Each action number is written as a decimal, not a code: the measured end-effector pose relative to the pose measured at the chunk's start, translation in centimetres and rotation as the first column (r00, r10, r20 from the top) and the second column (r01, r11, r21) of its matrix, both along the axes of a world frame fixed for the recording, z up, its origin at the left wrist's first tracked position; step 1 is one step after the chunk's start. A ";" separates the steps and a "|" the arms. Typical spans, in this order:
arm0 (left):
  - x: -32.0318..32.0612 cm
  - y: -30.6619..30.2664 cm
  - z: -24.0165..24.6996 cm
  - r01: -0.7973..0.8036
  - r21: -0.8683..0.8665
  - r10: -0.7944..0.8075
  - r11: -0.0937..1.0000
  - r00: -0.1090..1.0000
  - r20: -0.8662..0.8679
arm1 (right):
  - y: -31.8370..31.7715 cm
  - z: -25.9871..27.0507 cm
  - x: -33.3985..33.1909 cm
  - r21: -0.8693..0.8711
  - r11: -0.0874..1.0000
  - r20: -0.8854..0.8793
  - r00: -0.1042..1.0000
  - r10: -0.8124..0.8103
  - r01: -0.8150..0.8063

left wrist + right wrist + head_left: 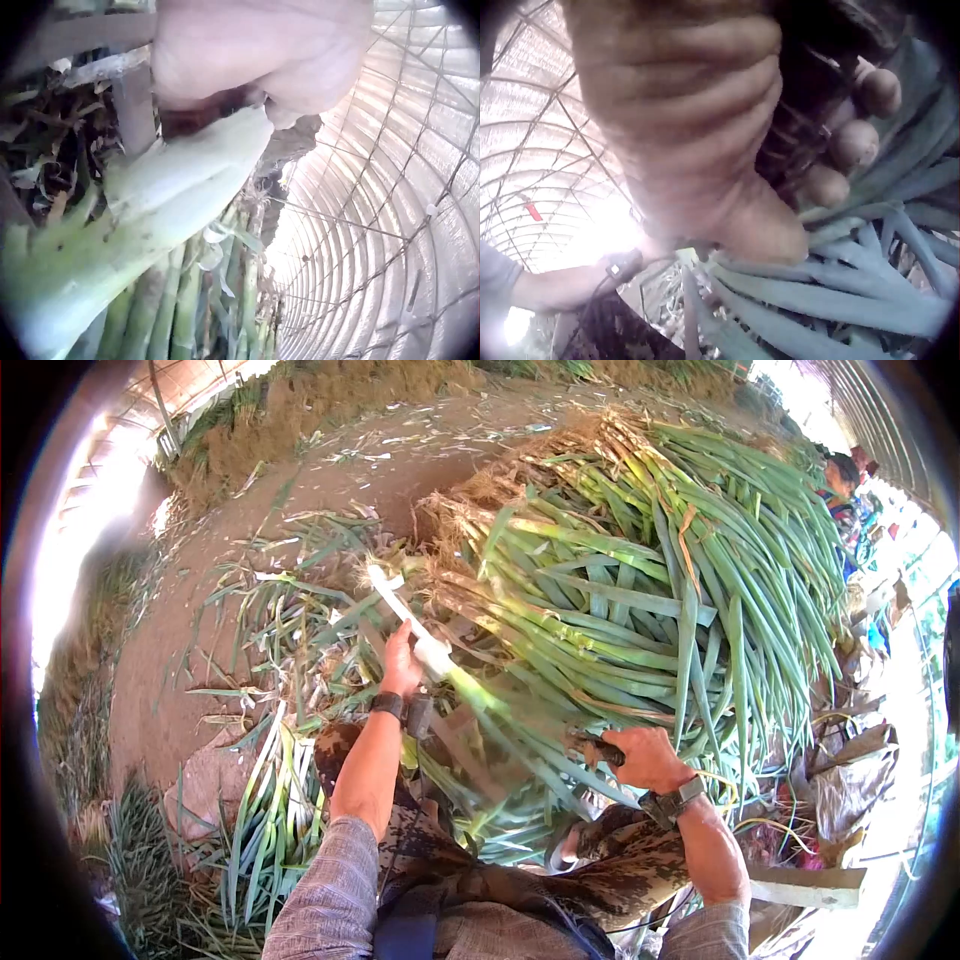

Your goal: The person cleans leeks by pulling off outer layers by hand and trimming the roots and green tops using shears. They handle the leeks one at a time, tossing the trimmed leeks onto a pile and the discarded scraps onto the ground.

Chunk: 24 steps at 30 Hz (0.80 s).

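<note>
My left hand (402, 663) grips a long green onion (399, 603) by its white stalk. The root end points up and away, and the leaves run down toward my lap. In the left wrist view the pale stalk (187, 176) passes close under the fingers and palm. My right hand (645, 758) holds a dark-handled tool (598, 750) beside the onion's leaves; its far end is blurred, and I cannot tell its kind. In the right wrist view the fingertips (855, 142) curl round the dark handle, with green leaves (832, 281) just below.
A big heap of green onions (640, 590) fills the space ahead and right, roots to the left. Peeled scraps (290, 620) litter the ground. A small pile of onions (270, 810) lies by my left leg. People (842, 485) are at the far right.
</note>
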<state>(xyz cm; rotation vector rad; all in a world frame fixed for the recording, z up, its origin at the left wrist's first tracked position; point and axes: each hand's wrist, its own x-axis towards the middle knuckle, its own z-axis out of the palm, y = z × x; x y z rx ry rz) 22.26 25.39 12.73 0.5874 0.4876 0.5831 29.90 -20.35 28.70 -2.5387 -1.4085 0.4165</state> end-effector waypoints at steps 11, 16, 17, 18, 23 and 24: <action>-0.2 -1.6 1.3 0.112 -0.005 -0.112 0.994 0.988 -0.109 | 2.0 -3.6 -0.7 0.026 0.999 0.083 0.996 -0.021 0.018; 0.1 -3.4 1.8 0.213 -0.011 -0.213 0.977 0.977 -0.012 | 4.7 -2.4 -0.1 0.032 0.998 0.051 0.998 -0.047 0.045; 0.2 -3.8 1.9 0.240 -0.035 -0.239 0.970 0.970 0.041 | 5.4 -2.1 0.0 0.069 0.996 0.043 0.998 -0.053 0.050; 0.3 -4.3 1.9 0.268 -0.058 -0.262 0.962 0.961 0.094 | 5.9 -1.8 0.2 0.106 0.993 0.035 0.998 -0.057 0.053; -0.7 -6.4 4.9 0.349 0.053 -0.353 0.936 0.918 0.180 | 8.2 -1.8 1.4 0.213 0.972 0.045 0.993 -0.107 0.095; -0.7 -6.7 5.6 0.347 0.057 -0.351 0.936 0.918 0.184 | 8.6 -1.3 1.3 0.243 0.969 0.062 0.996 -0.063 0.046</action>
